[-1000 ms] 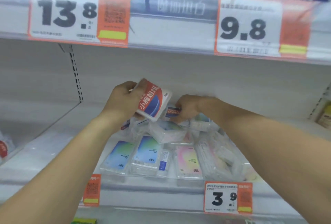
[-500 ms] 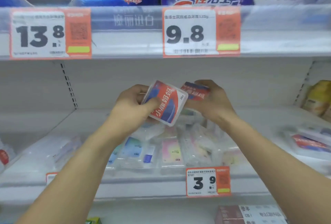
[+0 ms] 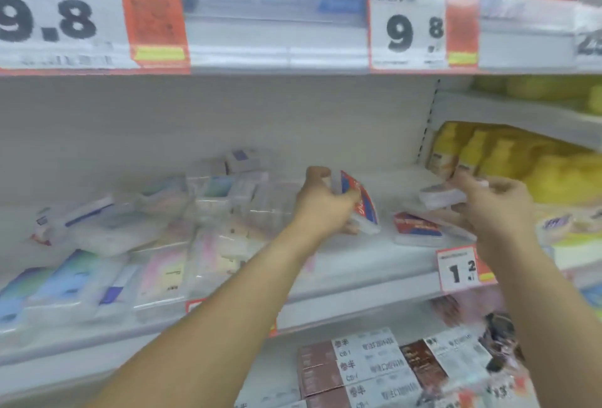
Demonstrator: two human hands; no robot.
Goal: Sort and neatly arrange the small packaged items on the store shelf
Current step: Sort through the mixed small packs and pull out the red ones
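My left hand (image 3: 325, 202) grips a red-and-blue labelled clear box (image 3: 361, 204), tilted on edge above the shelf (image 3: 358, 264). My right hand (image 3: 492, 205) pinches a second clear box (image 3: 439, 196) over another red-labelled box (image 3: 415, 228) lying flat on the shelf.

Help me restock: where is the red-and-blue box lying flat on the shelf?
The red-and-blue box lies right of centre in the head view, between the left hand and right hand, behind the 1.2 price tag.

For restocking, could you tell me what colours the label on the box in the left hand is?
Red and blue, on the box; head view.
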